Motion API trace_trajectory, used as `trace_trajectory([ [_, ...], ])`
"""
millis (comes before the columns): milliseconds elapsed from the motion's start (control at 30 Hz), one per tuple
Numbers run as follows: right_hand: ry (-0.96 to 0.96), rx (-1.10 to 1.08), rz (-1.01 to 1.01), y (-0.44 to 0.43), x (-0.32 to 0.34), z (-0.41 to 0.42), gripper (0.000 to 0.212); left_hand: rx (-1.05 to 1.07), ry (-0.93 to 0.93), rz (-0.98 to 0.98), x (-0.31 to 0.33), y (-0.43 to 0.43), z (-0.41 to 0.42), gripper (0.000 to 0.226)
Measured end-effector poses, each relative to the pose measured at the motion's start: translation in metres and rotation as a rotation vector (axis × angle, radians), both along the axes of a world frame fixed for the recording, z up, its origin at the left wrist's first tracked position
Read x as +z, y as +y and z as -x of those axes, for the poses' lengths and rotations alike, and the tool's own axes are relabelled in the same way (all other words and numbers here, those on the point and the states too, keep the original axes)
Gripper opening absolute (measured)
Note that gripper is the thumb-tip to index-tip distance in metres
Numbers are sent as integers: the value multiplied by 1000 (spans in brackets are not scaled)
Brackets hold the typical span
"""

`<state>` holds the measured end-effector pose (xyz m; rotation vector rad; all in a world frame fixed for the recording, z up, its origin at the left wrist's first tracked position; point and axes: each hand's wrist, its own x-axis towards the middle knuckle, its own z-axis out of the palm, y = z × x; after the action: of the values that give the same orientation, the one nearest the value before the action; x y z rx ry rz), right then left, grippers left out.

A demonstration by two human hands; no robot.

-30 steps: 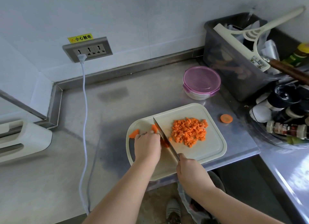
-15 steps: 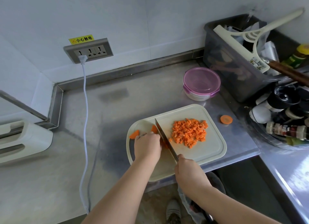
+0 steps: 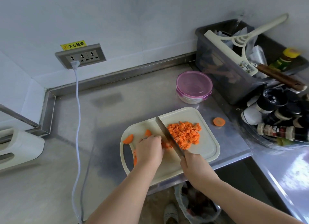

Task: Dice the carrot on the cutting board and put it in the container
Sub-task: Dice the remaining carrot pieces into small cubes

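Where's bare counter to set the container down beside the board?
Widest bare steel counter: behind the cutting board, between the white cord and the pink-lidded container, up to the backsplash. Right of the board is crowded: carrot slice, grey bin, spice bottles.

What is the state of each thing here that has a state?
container: closed, lid on.
knife: gripped by right hand, blade on cutting board.
diced carrot: piled right of knife.
carrot piece: held by left hand beside knife.
carrot round: lying on counter, off board.
plug: in socket.
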<state>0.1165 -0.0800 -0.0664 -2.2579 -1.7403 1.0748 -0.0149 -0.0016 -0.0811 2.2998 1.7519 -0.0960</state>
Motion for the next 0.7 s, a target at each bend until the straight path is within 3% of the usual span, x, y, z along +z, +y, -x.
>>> trace_trajectory([
  [100, 2, 0, -43, 4, 11, -13, 19, 16, -73, -8, -4, 2, -10, 19],
  [200, -10, -12, -57, 8, 17, -24, 31, 18, -120, -10, -7, 5, -17, 18],
  [300, -57, -12, -93, 10, 16, -35, 25, 39, -194, 48, -6, 9, -14, 23],
  [400, -171, 48, -135, 10, 18, -42, 22, 188, -410, 32, 2, 15, -2, 19],
  [533, -357, 155, -238, 9, 26, -52, 31, 372, -702, -215, 25, 27, 12, 24],
  [600, -411, 179, -269, 9, 29, -55, 30, 257, -697, -276, 37, 34, 12, 33],
  [700, -434, 199, -280, 9, 29, -56, 28, -105, -475, -229, 44, 38, -2, 39],
])
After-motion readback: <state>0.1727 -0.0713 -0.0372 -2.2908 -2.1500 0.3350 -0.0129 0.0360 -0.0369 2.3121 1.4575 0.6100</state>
